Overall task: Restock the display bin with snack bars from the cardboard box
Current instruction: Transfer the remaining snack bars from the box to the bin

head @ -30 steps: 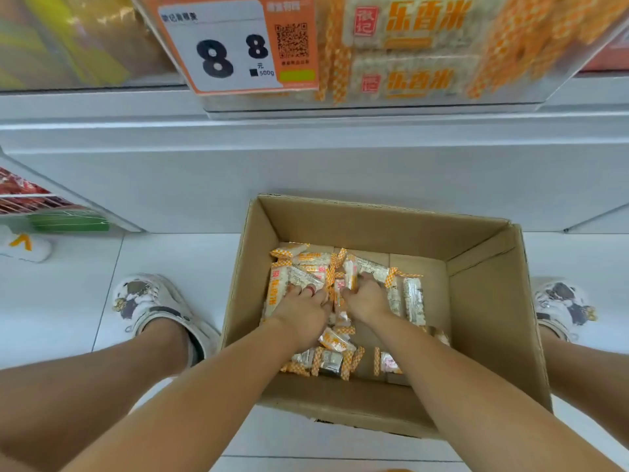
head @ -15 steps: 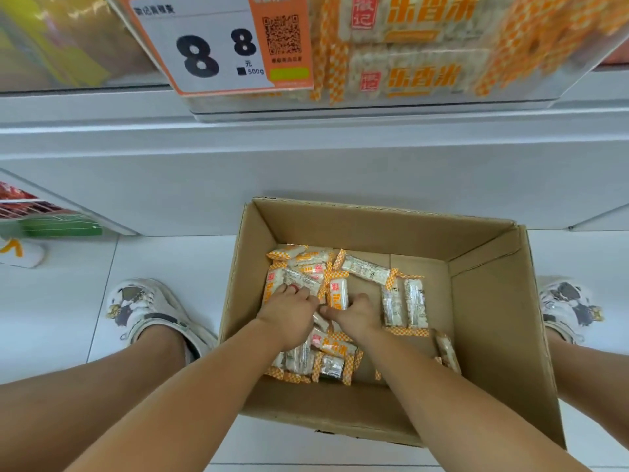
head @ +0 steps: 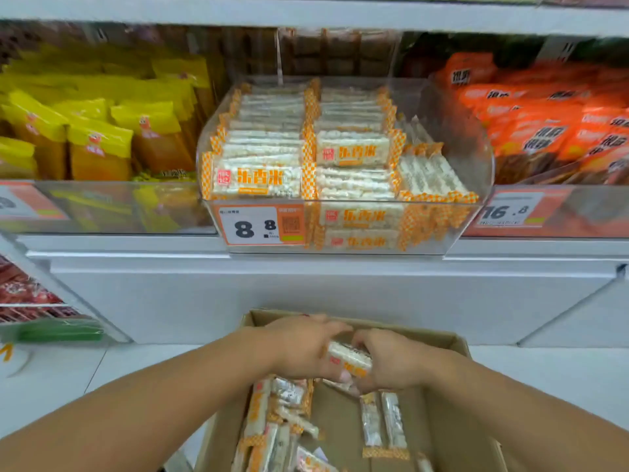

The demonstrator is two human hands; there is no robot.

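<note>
While both hands meet over the cardboard box (head: 452, 342), the head view shows the left hand (head: 299, 349) and right hand (head: 391, 361) clamped together around a bundle of snack bars (head: 349, 357), fingers curled on it from each side, lifted clear of the loose bars (head: 282, 417) lying in the box bottom. The display bin (head: 483, 155), clear plastic, sits above on the shelf (head: 136, 257), already mostly full, with a lower patch at its right side. Price tag (head: 260, 226) reads 8.8. Likely best: keep the bundle squeezed square, lift over the front lip, set flat in that right gap.
</note>
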